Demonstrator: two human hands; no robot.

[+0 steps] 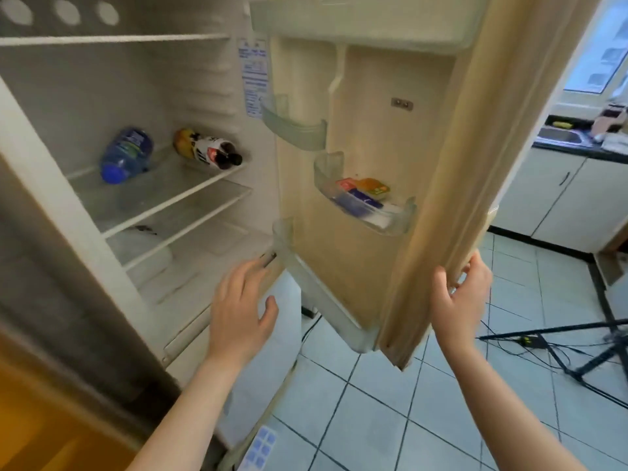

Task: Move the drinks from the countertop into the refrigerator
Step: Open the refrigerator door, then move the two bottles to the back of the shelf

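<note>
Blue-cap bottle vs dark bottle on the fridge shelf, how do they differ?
The blue-cap bottle is clear blue; the dark bottle has a black cap and a white, red and yellow label. The blue-cap bottle looks fatter and lies left of the dark bottle. Both lie on their sides on one shelf, caps outward.

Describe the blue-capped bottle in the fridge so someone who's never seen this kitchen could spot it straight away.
In the open refrigerator, find the glass shelf where bottles lie on their sides. Take the leftmost bottle: clear blue, with a bright blue cap facing outward. The bottles to its right have dark caps and yellow, white and red labels.
</note>
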